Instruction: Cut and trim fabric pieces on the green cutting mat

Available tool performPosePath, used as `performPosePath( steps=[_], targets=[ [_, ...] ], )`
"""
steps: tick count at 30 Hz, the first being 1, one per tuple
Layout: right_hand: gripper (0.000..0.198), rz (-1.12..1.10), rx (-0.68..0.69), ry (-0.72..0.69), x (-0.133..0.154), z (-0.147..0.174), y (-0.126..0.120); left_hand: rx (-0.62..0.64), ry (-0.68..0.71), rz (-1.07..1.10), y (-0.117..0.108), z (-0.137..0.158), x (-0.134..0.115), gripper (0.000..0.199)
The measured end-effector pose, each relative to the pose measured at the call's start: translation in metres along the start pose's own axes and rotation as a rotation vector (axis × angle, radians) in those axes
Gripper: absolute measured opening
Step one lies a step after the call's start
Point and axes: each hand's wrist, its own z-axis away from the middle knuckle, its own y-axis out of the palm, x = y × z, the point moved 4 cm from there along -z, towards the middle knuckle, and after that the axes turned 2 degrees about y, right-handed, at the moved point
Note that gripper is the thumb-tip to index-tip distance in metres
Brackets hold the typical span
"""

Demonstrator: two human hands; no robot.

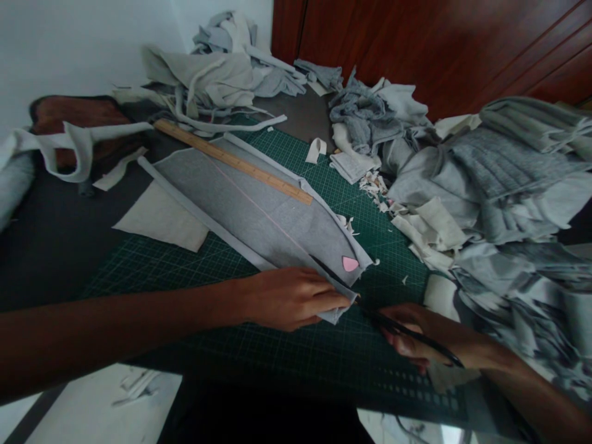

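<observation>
A long piece of grey fabric (259,213) lies across the green cutting mat, its edges folded up and a pale line drawn along it. A dark slit runs through its near end, beside the fingers of my left hand (296,299). That hand is closed on the fabric's near corner, pressing it from above. My right hand (411,336) is wrapped round black-handled scissors (432,343), just right of the corner. The blades point toward the fabric but are too dark to make out well. A wooden ruler (235,161) and a pink piece of tailor's chalk (350,264) rest on the fabric.
Under the work lies a green cutting mat (222,253). A beige fabric piece (161,216) is partly beneath the grey one. Heaps of grey cloth (462,179) crowd the right side, with more cloth (222,80) at the back. Small scraps (374,185) lie near the right heap.
</observation>
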Motion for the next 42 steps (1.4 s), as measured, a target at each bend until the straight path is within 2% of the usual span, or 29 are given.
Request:
performPosePath(
  steps=[10, 18, 28, 37, 42],
  targets=[
    [0.066, -0.039, 0.045, -0.056, -0.001, -0.002, 0.003, 0.013, 0.008, -0.003, 0.001, 0.001, 0.001, 0.037],
    [0.066, -0.026, 0.039, -0.059, 0.011, -0.004, 0.005, -0.009, 0.014, 0.011, 0.001, 0.001, 0.0, 0.037],
    [0.066, -0.007, -0.045, 0.001, 0.007, 0.0, 0.006, 0.024, -0.007, 0.036, 0.002, 0.0, 0.002, 0.036],
    [0.063, 0.048, -0.102, 0.053, 0.004, 0.0, 0.008, -0.012, 0.027, 0.024, 0.0, 0.0, 0.002, 0.034],
    [0.063, 0.042, -0.113, 0.066, 0.003, -0.001, 0.008, 0.022, 0.01, 0.013, 0.001, 0.0, 0.002, 0.033]
  ],
)
